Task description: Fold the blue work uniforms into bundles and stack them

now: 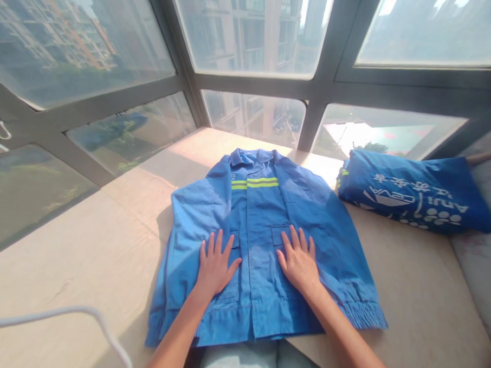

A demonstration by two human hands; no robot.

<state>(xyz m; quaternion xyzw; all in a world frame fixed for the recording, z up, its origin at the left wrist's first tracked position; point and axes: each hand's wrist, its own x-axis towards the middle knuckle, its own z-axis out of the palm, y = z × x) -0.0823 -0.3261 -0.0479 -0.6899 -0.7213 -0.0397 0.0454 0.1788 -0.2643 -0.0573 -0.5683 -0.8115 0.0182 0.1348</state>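
A blue work jacket [264,206] lies front side up, its collar pointing toward the window and its elastic hem toward me. Two yellow-green stripes run across the chest. My left hand [215,264] rests flat on the jacket's left half, fingers spread beside a pocket flap. On the other half, my right hand [299,259] presses flat with its fingers apart, over the lower edge of the right pocket flap [279,235]. Neither hand grips the cloth. Both sleeves lie along the jacket's sides.
A folded blue garment [416,191] with white lettering sits at the right, by the wall. The jacket lies on a pale, wide sill [117,238] below grey-framed windows [250,84]. A white cable [69,310] curves across the lower left.
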